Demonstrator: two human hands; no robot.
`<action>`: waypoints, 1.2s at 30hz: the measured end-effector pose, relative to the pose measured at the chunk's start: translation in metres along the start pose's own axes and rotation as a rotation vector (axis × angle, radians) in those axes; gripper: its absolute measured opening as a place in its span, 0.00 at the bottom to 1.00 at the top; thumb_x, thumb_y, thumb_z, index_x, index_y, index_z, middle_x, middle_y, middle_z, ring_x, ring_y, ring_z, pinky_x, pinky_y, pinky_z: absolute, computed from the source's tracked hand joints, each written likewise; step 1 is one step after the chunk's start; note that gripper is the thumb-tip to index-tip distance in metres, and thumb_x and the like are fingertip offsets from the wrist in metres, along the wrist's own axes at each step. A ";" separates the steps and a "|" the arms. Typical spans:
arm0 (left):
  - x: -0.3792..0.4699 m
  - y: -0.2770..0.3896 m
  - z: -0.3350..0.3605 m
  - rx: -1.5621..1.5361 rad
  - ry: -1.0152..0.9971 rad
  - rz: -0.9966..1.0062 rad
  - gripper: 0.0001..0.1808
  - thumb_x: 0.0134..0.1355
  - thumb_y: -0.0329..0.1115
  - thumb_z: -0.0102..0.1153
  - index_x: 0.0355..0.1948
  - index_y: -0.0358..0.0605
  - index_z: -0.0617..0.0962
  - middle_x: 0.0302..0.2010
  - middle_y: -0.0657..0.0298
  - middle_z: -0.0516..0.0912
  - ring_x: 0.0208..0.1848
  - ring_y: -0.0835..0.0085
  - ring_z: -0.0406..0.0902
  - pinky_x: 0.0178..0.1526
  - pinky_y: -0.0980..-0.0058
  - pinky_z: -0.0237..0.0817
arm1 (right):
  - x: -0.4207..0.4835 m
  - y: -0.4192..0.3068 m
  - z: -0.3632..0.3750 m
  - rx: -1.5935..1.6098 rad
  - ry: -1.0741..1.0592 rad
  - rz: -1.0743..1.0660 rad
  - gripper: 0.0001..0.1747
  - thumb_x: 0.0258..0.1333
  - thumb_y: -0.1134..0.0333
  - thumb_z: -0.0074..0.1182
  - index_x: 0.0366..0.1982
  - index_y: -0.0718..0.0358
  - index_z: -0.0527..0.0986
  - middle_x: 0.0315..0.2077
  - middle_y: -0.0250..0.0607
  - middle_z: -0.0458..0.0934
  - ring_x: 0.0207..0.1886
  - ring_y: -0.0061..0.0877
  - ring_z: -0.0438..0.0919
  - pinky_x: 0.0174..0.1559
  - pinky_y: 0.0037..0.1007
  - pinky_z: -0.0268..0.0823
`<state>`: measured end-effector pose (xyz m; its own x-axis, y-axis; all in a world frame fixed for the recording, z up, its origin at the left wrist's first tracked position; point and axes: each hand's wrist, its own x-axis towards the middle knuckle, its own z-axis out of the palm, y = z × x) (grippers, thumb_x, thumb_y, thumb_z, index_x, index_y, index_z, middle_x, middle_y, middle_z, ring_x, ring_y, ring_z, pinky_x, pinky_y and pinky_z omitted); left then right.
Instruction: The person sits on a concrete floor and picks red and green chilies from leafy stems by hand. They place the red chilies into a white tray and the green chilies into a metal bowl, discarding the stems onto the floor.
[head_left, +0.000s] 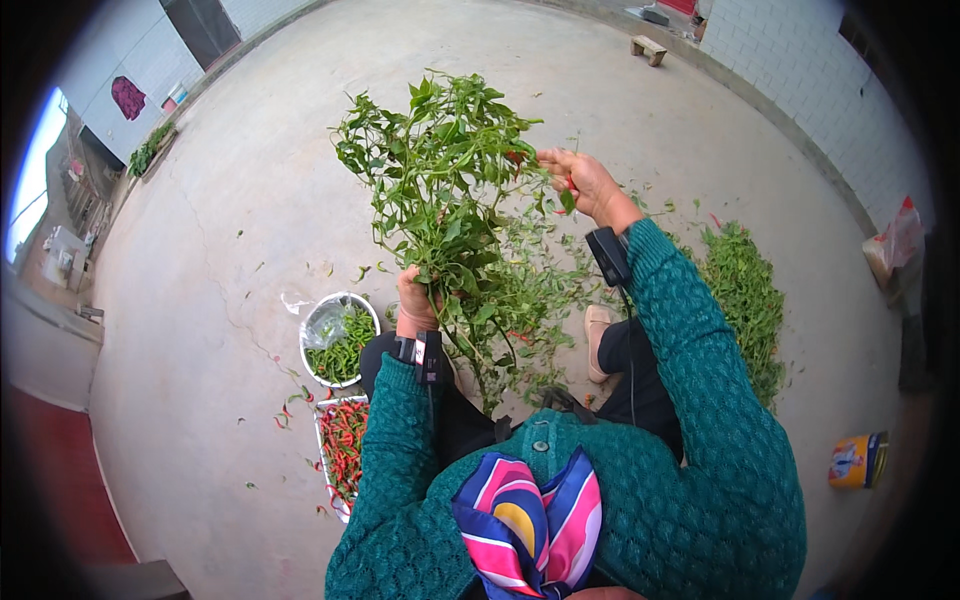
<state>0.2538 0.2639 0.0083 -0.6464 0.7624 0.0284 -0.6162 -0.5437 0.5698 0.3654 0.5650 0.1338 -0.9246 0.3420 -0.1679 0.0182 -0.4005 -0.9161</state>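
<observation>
My left hand (417, 300) is closed round the lower stems of a leafy, uprooted-looking chili pepper plant (450, 187), its stalk slanting down between my knees. At the plant's right edge is my right hand (581, 180), fingers curled, with a red chili (571, 182) showing between them. A red chili and a green one hang among the leaves beside those fingertips. Left of my knee, green chilies (341, 349) and a clear plastic bag lie in a round white basin (303, 352). Below it, a white rectangular tray (324, 450) holds red chilies (345, 442), partly hidden by my left sleeve.
Loose leaves and a few chilies (547, 262) litter the concrete floor before me. A heap of picked-over plants (742, 307) lies to the right, with a yellow tin (857, 460) lower right. Farther off stand a small wooden stool (648, 51) and a plastic sack (895, 244).
</observation>
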 end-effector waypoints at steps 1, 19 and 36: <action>0.000 0.000 0.000 0.012 -0.020 -0.020 0.10 0.52 0.32 0.47 0.25 0.35 0.77 0.30 0.47 0.82 0.25 0.58 0.80 0.23 0.63 0.73 | 0.005 -0.003 0.004 0.092 -0.011 -0.001 0.21 0.66 0.57 0.46 0.49 0.68 0.69 0.34 0.40 0.76 0.18 0.11 0.60 0.16 0.13 0.53; 0.003 -0.001 0.039 0.122 -0.140 0.096 0.23 0.57 0.37 0.55 0.44 0.24 0.75 0.30 0.46 0.80 0.25 0.53 0.78 0.28 0.60 0.72 | -0.014 -0.058 0.008 0.002 -0.524 0.077 0.20 0.53 0.66 0.50 0.46 0.69 0.73 0.24 0.41 0.76 0.11 0.10 0.57 0.12 0.15 0.48; 0.002 0.005 0.045 0.057 -0.208 -0.073 0.21 0.51 0.38 0.48 0.36 0.25 0.76 0.23 0.46 0.76 0.21 0.54 0.73 0.26 0.60 0.66 | 0.019 -0.011 0.028 -1.372 0.221 -0.399 0.42 0.36 0.43 0.64 0.54 0.59 0.73 0.43 0.47 0.81 0.46 0.39 0.80 0.50 0.35 0.70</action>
<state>0.2697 0.2780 0.0481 -0.4903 0.8584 0.1508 -0.6278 -0.4679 0.6220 0.3369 0.5522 0.1513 -0.8810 0.4066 0.2418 0.2392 0.8238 -0.5139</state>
